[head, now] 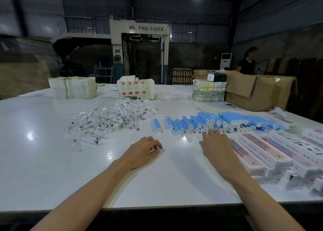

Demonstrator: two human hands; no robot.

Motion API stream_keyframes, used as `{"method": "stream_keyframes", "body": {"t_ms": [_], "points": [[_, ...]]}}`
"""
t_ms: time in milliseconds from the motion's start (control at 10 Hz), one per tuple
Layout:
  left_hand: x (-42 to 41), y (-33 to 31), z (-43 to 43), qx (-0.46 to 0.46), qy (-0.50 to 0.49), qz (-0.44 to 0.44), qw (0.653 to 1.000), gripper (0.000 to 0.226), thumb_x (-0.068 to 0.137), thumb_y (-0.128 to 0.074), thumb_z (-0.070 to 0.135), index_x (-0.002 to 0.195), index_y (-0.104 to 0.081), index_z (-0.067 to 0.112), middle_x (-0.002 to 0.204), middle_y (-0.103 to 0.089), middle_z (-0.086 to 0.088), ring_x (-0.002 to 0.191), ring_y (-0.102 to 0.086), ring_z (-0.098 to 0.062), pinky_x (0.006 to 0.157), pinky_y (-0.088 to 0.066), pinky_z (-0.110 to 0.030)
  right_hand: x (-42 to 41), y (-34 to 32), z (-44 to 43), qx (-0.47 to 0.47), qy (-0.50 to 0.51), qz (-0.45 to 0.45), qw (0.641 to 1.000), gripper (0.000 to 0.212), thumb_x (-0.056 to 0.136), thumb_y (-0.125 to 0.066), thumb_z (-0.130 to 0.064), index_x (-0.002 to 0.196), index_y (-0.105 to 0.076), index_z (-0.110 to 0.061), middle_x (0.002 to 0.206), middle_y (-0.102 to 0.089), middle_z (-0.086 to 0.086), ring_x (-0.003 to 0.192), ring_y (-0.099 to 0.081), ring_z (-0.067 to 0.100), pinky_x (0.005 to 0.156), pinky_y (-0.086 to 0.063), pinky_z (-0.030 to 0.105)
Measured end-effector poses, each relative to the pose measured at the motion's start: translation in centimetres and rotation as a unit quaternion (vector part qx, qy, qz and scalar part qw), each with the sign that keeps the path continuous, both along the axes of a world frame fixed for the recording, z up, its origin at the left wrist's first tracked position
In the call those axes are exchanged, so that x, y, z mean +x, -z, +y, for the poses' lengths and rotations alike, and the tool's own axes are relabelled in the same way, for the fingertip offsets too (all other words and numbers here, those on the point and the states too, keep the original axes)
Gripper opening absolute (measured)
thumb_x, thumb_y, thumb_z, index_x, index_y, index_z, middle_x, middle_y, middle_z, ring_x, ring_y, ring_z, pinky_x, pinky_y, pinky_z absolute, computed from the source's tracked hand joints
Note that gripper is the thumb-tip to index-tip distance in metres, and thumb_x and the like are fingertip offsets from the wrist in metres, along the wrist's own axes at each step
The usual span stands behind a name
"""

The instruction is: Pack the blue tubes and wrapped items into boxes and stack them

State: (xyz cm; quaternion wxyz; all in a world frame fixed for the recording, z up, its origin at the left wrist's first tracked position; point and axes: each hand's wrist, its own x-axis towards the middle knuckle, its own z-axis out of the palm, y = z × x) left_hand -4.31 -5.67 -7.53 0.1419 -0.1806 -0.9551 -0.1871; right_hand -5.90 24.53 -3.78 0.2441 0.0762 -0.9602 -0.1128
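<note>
Many blue tubes [209, 123] with white caps lie in a row and heap across the white table [52, 160], one single tube [157, 125] lying apart at the left. A heap of clear-wrapped items [108, 120] spreads left of them. Packed white and pink boxes [272, 153] are stacked at the right. My left hand [145, 152] rests on the table with fingers loosely curled, and a small clear item seems to lie under its fingertips. My right hand [216, 145] lies flat, its fingertips at the caps of the nearest tubes.
Stacks of flat white cartons [73, 87], a block of printed boxes [134, 89] and a wrapped bundle [208, 92] stand at the table's far side. Brown cardboard boxes [258, 92] sit at the far right. A person [247, 61] stands behind them. The table's front edge runs close below my forearms.
</note>
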Motion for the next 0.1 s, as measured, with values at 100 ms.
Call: {"method": "stream_keyframes", "body": {"t_ms": [100], "points": [[-0.20, -0.07, 0.05, 0.014, 0.016, -0.005, 1.000, 0.025, 0.111, -0.052, 0.042, 0.128, -0.069, 0.037, 0.120, -0.059, 0.013, 0.116, -0.052, -0.006, 0.098, -0.049, -0.031, -0.84, 0.61, -4.44, -0.117, -0.120, -0.086, 0.982, 0.033, 0.109, -0.044, -0.042, 0.128, -0.062, -0.022, 0.125, -0.063, -0.002, 0.116, -0.060, 0.019, 0.089, -0.049, 0.036]]}}
